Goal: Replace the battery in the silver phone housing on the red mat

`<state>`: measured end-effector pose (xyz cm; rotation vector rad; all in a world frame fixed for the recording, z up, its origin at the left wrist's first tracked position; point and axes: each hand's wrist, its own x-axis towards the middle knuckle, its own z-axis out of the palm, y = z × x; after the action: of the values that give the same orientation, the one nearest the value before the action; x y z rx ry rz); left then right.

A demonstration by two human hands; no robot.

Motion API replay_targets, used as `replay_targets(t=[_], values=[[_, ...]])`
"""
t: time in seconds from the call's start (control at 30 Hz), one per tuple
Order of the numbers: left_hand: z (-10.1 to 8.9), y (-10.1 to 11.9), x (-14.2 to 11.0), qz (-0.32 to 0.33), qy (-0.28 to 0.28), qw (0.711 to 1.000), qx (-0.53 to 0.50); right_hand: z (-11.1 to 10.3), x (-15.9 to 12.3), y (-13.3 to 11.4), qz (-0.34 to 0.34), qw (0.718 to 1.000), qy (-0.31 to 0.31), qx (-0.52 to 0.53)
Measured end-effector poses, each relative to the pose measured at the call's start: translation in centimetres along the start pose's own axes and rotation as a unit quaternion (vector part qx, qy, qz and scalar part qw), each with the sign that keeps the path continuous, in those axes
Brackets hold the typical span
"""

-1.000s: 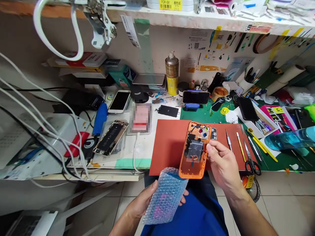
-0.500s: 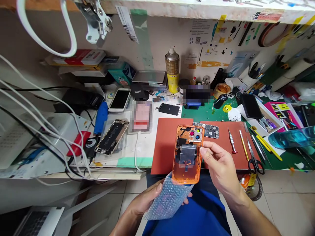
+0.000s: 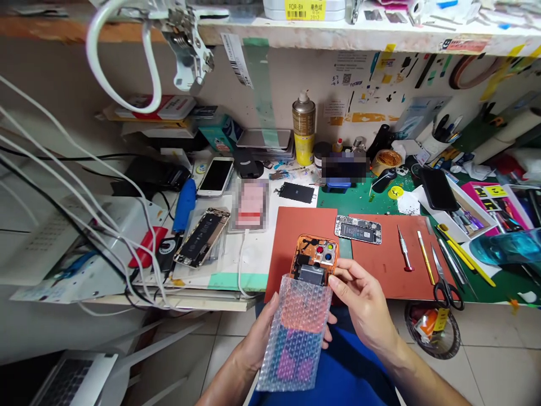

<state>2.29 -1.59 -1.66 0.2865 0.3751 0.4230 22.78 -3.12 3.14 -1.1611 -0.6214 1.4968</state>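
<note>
An orange phone back housing (image 3: 305, 249), with colored camera rings and a small clear bag on its inner side, sits partly inside a clear bubble wrap pouch (image 3: 291, 361). Its lower half shows through the bubbles; the camera end sticks out of the mouth. My left hand (image 3: 264, 327) wraps around the pouch from behind, fingertips showing at its right edge. With thumb and fingers my right hand (image 3: 359, 296) pinches the right side of the housing at the pouch mouth. Both are held over my lap, in front of the red-brown mat (image 3: 296, 225).
On the mat lie an opened phone (image 3: 358, 230), a screwdriver (image 3: 404, 248), a yellow-handled tool (image 3: 425, 256) and scissors (image 3: 446, 285). Another opened phone (image 3: 203, 237) and a white phone (image 3: 215, 176) are to the left. Cables (image 3: 127, 214) hang at left; a waste basket (image 3: 435, 332) stands below.
The orange housing has moved down into the bubble wrap pouch, which now covers its lower half. My left hand has brought the pouch more upright around it. The view has shifted slightly.
</note>
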Motion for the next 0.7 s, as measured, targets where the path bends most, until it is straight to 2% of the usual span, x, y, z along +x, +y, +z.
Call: replay_targets(t=[0.1,0.2,0.33,0.6,0.7], values=[[0.1,-0.1,0.2,0.001,0.004,1.000,-0.005,-0.3,0.5,-0.3,-0.010,1.000,-0.005,0.018],[0.1,-0.3,0.0,-0.006,0.020,1.000,-0.012,-0.9,1.6,-0.7,-0.033,0.999,0.027,0.026],[0.0,-0.4,0.0,-0.009,0.013,1.000,0.015,-1.6,2.8,-1.0,-0.053,0.997,0.053,-0.024],[0.0,0.2,0.3,-0.013,0.018,1.000,0.021,-1.1,2.1,-0.5,-0.041,0.995,0.037,-0.087],[0.3,0.3,0.3,-0.003,0.027,0.999,0.022,-1.2,2.0,-0.4,-0.049,0.992,0.054,-0.102]])
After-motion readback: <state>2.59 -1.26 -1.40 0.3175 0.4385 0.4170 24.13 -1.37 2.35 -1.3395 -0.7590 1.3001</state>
